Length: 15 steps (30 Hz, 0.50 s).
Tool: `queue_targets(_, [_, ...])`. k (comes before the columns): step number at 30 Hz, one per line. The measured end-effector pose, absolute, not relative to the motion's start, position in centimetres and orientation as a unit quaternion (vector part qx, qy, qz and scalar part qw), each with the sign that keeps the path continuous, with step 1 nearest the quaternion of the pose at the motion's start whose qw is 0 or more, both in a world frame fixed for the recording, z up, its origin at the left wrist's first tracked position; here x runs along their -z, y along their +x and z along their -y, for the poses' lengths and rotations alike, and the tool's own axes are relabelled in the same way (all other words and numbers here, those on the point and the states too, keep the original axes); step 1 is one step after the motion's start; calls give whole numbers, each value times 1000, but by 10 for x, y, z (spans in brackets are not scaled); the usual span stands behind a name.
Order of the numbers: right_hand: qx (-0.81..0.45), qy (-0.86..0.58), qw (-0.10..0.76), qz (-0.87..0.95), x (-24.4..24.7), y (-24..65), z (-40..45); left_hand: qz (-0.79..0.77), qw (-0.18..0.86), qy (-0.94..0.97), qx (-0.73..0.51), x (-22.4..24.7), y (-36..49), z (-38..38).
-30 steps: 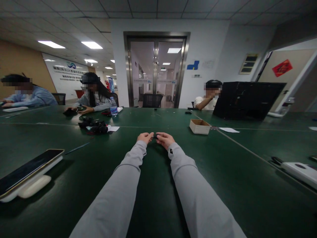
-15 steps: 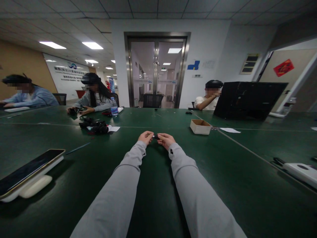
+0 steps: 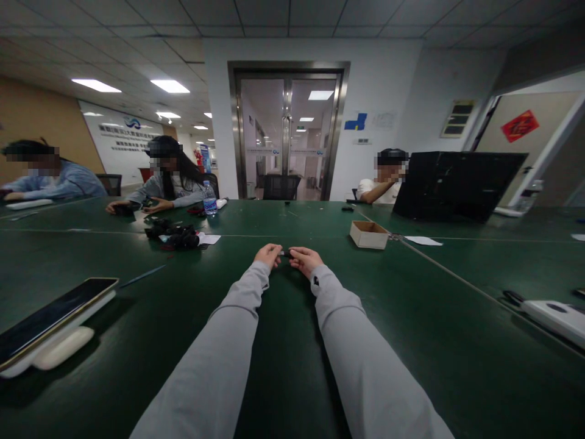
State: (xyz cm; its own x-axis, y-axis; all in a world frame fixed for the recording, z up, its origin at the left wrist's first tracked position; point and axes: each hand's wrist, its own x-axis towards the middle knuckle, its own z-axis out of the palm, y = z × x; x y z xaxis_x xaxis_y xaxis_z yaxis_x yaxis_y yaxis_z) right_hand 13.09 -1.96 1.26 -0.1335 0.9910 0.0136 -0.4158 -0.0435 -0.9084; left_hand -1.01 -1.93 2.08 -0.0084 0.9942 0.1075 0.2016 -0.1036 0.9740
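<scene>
– In the head view, where's the small dark piece [image 3: 286, 254]?
– Between the left hand [image 3: 269, 255] and right hand [image 3: 307, 260], over the green table [image 3: 290, 353]; the fingers of each pinch one end.
– Why both?
– Probably to steady something so small. The open-topped box [image 3: 369, 239] stands beyond the right hand, off to the side, perhaps to stay within reach.

- The small held object [image 3: 287, 253] is black with a silvery part.
- The person's sleeves [image 3: 219, 341] are plain grey.
- The table [image 3: 411, 323] is a pale-lined dark green.
- The box [image 3: 368, 239] is off-white outside, brownish inside.
- The bottle [image 3: 209, 200] is clear and blue.
- The phone [image 3: 59, 313] is black, edged in gold.
</scene>
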Motion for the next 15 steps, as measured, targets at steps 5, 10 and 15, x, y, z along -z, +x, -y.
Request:
queue_targets(5, [-631, -350, 556, 413, -12, 132, 19, -508, 420, 575, -484, -24, -10, 21])
queue_targets(10, [-634, -345, 554, 416, -12, 132, 19, -518, 427, 579, -463, -26, -11, 22])
queue_targets(15, [-634, -347, 550, 418, -12, 132, 19, -523, 436, 574, -454, -26, -10, 22])
